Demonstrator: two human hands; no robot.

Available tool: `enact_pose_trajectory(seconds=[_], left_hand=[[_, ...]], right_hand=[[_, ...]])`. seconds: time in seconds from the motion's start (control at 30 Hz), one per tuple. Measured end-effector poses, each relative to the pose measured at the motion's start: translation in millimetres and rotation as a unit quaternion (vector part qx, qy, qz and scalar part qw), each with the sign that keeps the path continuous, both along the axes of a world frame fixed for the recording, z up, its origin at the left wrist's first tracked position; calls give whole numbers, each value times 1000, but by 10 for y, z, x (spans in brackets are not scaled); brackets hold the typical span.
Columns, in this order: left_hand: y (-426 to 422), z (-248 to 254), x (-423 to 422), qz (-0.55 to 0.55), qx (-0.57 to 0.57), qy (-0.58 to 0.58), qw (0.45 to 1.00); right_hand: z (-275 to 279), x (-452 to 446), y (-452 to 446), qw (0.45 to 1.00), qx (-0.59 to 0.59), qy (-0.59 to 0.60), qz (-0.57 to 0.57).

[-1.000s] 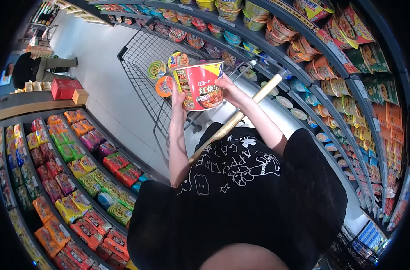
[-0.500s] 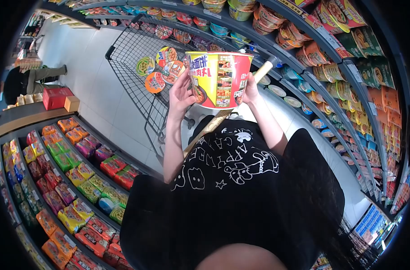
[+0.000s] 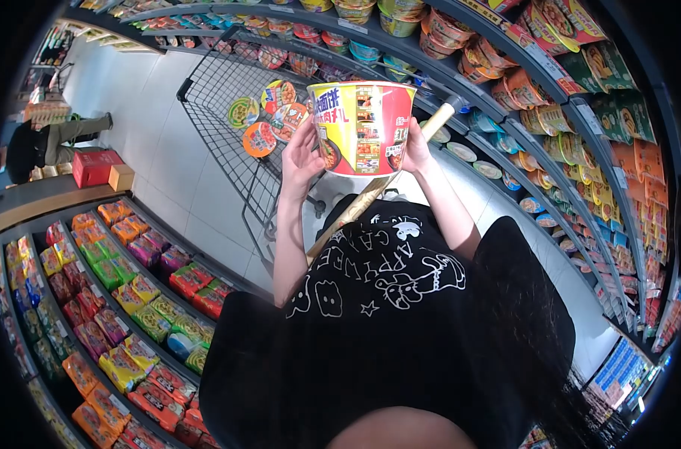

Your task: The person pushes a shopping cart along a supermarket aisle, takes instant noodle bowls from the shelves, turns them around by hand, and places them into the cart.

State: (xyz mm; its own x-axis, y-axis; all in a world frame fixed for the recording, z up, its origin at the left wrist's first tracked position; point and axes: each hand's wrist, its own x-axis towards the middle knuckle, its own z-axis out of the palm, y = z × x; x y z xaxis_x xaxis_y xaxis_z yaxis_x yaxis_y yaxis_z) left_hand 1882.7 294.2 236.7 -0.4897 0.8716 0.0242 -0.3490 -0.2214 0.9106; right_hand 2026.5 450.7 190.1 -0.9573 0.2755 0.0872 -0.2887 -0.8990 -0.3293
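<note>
Both my hands hold up a large instant noodle bucket (image 3: 363,131), red and yellow with a column of small pictures, above the cart handle (image 3: 359,208). My left hand (image 3: 301,153) grips its left side, and my right hand (image 3: 415,150) presses against its right side. The wire shopping cart (image 3: 213,86) stands just beyond. Inside it lie several round noodle bowls, among them a green-rimmed bowl (image 3: 243,113), an orange bowl (image 3: 259,139) and a yellow-and-red bowl (image 3: 278,95).
Shelves of cup noodles (image 3: 439,31) curve along the right and far side. At the lower left, a shelf unit holds bagged noodles (image 3: 153,318). A red box (image 3: 95,168) sits at that unit's end. Another person (image 3: 37,146) is in the aisle beyond, at the left.
The noodle bucket has risen slightly and turned a little in my hands, bringing more of its printed lettering on the left into view. Both hands keep their hold.
</note>
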Motion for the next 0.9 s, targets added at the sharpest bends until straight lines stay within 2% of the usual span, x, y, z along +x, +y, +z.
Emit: enact_pose_trajectory(seconds=[0.23, 0.67, 0.9], left_hand=[[-20, 51, 9, -2, -9, 1, 1000], [-10, 78, 17, 10, 8, -12, 1000], [-10, 64, 5, 8, 10, -16, 1000]], right_hand=[[-69, 19, -5, 999, -33, 1, 3], [-10, 8, -23, 998, -15, -50, -35], [31, -14, -22, 998, -21, -54, -19]])
